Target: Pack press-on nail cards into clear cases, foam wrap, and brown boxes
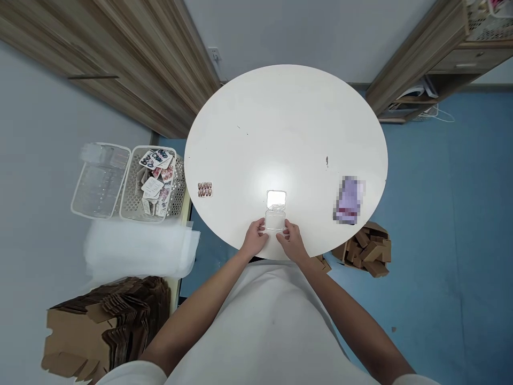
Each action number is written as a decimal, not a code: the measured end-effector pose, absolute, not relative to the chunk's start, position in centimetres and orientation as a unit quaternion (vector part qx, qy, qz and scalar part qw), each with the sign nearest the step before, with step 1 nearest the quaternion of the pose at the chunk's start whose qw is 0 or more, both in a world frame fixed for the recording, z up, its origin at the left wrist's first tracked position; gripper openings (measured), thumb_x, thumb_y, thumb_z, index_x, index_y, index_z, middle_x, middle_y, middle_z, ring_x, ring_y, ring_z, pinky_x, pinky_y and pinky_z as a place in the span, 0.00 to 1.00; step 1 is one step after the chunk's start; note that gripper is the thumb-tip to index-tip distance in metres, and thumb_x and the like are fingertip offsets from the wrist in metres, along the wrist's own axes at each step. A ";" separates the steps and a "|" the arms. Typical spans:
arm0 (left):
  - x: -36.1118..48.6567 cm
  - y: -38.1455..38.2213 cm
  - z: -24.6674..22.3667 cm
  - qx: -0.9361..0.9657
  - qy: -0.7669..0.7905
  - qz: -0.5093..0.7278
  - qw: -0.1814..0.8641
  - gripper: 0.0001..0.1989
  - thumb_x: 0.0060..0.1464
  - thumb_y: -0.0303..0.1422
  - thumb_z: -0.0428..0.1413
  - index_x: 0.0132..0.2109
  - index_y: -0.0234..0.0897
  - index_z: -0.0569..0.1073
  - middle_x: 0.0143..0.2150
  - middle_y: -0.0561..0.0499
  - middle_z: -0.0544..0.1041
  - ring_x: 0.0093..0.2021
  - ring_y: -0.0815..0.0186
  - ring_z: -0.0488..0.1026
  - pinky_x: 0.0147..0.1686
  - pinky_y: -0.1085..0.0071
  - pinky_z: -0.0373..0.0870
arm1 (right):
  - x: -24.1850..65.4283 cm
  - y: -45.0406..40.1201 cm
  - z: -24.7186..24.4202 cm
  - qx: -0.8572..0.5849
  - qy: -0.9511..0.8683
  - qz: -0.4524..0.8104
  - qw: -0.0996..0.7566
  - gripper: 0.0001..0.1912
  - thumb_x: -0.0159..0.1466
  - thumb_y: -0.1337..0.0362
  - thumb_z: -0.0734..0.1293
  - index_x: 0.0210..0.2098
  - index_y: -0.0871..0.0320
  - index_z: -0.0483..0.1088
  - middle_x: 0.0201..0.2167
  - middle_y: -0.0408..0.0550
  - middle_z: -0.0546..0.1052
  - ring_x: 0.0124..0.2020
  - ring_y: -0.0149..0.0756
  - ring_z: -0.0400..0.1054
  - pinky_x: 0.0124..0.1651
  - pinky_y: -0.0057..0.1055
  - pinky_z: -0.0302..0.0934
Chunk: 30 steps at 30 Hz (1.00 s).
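A small clear plastic case lies opened on the white round table, near its front edge, its lid folded back away from me. My left hand grips the case's left side, fingers bent against it. On the right side, my right hand holds it the same way, with thumb and fingers close to the corner. A card with several reddish-brown nail-shaped pieces rests at the table's left.
A blurred purple item lies at the table's right. Left of the table stand a basket of cards, a basket of clear plastic, white sheets and flattened cardboard. A box of small cartons is at lower right.
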<state>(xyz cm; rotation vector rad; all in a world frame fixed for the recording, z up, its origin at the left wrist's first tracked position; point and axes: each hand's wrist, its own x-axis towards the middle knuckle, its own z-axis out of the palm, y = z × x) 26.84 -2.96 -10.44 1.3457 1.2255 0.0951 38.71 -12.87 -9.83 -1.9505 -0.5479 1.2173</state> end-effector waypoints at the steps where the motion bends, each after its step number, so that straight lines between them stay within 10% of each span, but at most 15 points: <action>1: 27.1 -2.8 -10.4 0.589 0.526 0.039 0.612 0.29 0.42 0.21 0.51 0.55 0.40 0.63 0.50 0.46 0.64 0.45 0.66 0.64 0.43 0.68 0.64 | 38.9 -12.6 -9.8 -0.765 -0.215 0.476 0.378 0.34 0.56 0.56 0.60 0.60 0.53 0.49 0.47 0.51 0.59 0.45 0.39 0.61 0.48 0.38 0.61; 30: 24.7 0.4 -9.0 0.672 0.499 0.019 0.546 0.23 0.46 0.25 0.51 0.51 0.39 0.66 0.47 0.46 0.67 0.44 0.65 0.66 0.42 0.66 0.65 | 40.2 -11.2 -7.5 -0.800 -0.231 0.360 0.421 0.35 0.58 0.57 0.60 0.61 0.51 0.43 0.49 0.53 0.57 0.38 0.37 0.59 0.44 0.41 0.62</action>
